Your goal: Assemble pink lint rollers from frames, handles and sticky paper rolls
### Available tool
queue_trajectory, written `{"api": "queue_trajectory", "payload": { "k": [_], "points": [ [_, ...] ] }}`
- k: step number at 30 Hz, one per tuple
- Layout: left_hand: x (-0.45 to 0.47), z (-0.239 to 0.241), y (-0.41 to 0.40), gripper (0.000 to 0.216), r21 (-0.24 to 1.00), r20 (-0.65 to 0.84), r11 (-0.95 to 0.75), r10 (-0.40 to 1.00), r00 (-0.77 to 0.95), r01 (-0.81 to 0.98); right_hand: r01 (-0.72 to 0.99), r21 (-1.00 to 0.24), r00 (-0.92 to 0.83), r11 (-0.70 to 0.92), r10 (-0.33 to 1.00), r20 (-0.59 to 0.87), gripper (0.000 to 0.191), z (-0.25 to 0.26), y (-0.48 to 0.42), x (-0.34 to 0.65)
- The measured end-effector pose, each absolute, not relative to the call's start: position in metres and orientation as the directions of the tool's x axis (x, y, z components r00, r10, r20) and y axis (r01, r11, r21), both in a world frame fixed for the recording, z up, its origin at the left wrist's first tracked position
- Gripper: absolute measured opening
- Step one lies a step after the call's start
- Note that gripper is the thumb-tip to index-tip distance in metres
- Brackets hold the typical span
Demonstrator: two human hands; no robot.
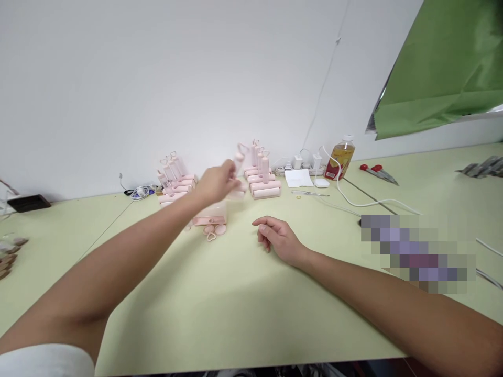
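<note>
My left hand (218, 180) reaches toward the back of the table. Its fingers are closed on a pale pink roller (239, 156) with a heart-shaped loop on top, blurred by motion. Close by on the right stand several more T-shaped pink rollers (265, 170), each with an upright handle over a horizontal cylinder. Another group of pink rollers (171, 170) is to the left, partly behind my forearm. Below my left hand lie a pink box (211, 220), round pink pieces (220, 229) and a heart-shaped ring (211, 237). On the tabletop rests my right hand (278, 240), loosely curled, index finger extended, holding nothing visible.
Along the wall are a power strip (280, 171) with chargers, white paper (298, 178) and a drink bottle (340, 158). Red-handled scissors or pliers (379, 174) lie farther right. White cables (365, 203) cross the right side near a pixelated object (416, 254). A dark device (29, 202) sits left.
</note>
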State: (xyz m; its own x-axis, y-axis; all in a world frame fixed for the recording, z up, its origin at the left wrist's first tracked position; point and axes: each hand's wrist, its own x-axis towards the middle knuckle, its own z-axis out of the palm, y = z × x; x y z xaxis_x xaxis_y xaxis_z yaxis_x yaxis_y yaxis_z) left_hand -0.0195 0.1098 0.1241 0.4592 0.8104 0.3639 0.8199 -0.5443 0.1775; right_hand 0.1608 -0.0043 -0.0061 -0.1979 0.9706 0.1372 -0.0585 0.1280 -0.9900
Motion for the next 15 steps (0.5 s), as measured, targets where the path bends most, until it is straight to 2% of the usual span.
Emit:
{"api": "queue_trajectory", "payload": {
  "k": [4,9,15],
  "points": [
    [-0.044,0.142,0.168,0.023,0.338,0.384,-0.386,0.889,0.249,0.858,0.001,-0.991,-0.213,0.131,0.969,0.128,0.030,-0.007,-0.005,0.160],
    [-0.064,0.148,0.215,0.020,0.533,0.257,-0.181,0.965,0.046,0.827,0.023,-0.993,-0.205,0.113,0.973,0.106,0.028,-0.008,-0.005,0.159],
    [-0.076,0.140,0.249,0.023,0.598,0.199,-0.056,0.977,-0.081,0.800,0.022,-0.997,-0.196,0.078,0.978,0.072,0.025,-0.009,-0.006,0.158]
  ]
}}
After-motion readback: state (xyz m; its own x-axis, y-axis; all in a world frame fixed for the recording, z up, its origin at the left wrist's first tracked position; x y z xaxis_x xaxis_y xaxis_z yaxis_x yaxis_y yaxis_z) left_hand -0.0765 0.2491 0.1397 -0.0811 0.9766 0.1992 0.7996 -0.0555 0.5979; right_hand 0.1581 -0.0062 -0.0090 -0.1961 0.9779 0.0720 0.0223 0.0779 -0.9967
